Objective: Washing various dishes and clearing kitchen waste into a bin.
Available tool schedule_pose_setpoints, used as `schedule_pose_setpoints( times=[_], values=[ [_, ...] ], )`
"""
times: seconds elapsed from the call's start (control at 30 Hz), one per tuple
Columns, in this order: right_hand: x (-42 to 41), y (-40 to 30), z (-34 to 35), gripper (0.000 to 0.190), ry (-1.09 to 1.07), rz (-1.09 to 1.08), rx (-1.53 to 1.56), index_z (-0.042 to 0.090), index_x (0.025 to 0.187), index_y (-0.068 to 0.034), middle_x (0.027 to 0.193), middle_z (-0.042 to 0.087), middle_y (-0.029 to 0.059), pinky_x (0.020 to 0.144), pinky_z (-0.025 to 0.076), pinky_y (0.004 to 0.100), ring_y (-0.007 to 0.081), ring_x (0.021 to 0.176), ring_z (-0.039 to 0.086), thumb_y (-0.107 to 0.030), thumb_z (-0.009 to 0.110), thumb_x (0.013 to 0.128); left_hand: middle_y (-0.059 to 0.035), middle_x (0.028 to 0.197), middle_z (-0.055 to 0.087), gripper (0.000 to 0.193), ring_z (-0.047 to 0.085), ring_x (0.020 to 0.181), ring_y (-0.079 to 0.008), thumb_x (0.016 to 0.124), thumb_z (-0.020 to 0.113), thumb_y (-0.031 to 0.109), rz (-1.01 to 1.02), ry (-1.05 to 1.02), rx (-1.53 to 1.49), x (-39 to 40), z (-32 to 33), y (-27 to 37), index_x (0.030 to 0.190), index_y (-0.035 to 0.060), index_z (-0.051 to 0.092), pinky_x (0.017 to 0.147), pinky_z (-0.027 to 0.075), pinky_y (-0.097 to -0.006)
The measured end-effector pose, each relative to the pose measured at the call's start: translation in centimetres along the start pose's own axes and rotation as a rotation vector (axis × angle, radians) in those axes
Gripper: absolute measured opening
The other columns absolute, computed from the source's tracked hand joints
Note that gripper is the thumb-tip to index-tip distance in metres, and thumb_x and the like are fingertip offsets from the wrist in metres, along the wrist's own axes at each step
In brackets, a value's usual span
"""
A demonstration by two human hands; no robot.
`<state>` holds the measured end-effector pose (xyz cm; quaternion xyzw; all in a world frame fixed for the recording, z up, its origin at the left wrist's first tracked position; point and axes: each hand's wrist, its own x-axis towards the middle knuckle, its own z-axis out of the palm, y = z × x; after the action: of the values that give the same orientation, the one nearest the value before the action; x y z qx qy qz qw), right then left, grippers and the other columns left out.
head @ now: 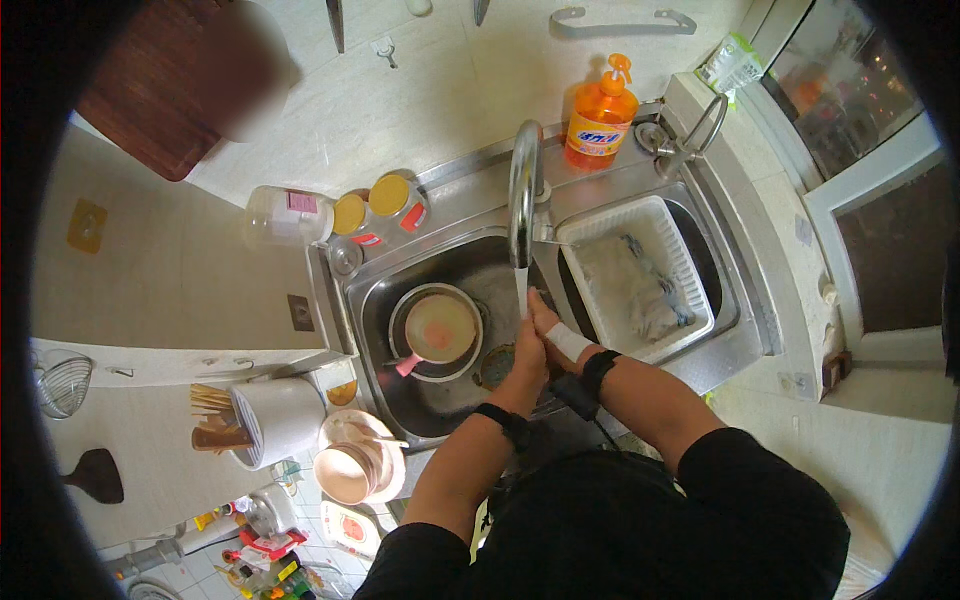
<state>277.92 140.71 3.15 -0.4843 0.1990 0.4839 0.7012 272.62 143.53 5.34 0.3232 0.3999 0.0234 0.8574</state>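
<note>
Water runs from the chrome faucet down onto my two hands, which meet over the left basin of the stainless steel sink. My left hand presses against my right hand, and their fingers overlap. Whether anything sits between them is hidden. White wrapping covers my right wrist, and a black strap circles each forearm. To the left of my hands, a small pan or bowl with a pink handle rests inside a larger round pot in the basin.
A white ribbed plastic tub of cloudy water with a packet stands in the right basin. Orange dish soap is behind the faucet. Lidded jars line the back left. Stacked bowls and a chopstick holder stand left.
</note>
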Motion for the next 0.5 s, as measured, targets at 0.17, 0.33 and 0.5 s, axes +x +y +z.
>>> schedule_pose_setpoints(
  times=[0.17,0.33,0.5],
  values=[
    [0.0,1.4,0.0,0.083,0.116,-0.402,-0.635,0.043,0.127,0.001,0.122,0.048,0.0180,0.092,0.035,0.0349,0.0263,0.108,0.047,-0.068,0.028,0.083,-0.0120,0.096,0.058,0.050,0.054,0.087,-0.0283,0.090,0.035,0.049,-0.161,0.063,-0.138,1.2,0.5,2.5,0.113,0.0072,0.052,0.076,0.042,-0.0419],
    [2.5,0.9,0.2,0.081,0.081,-0.035,-0.212,0.044,0.125,0.000,0.118,0.051,0.0181,0.092,0.034,0.0363,0.0286,0.107,0.048,-0.067,0.027,0.084,-0.0100,0.091,0.059,0.050,0.055,0.081,-0.0284,0.088,0.036,0.051,-0.066,0.133,0.054,3.5,-1.2,1.8,0.109,0.0092,0.054,0.072,0.043,-0.0423],
    [7.7,3.5,-4.6,0.075,0.224,-0.418,-0.518,0.047,0.126,-0.010,0.118,0.051,0.0162,0.088,0.035,0.0365,0.0287,0.104,0.048,-0.068,0.024,0.083,-0.0083,0.098,0.057,0.045,0.054,0.087,-0.0268,0.089,0.037,0.048,-0.058,0.094,-0.007,4.8,0.8,0.8,0.109,0.0113,0.054,0.075,0.043,-0.0421]
  ],
)
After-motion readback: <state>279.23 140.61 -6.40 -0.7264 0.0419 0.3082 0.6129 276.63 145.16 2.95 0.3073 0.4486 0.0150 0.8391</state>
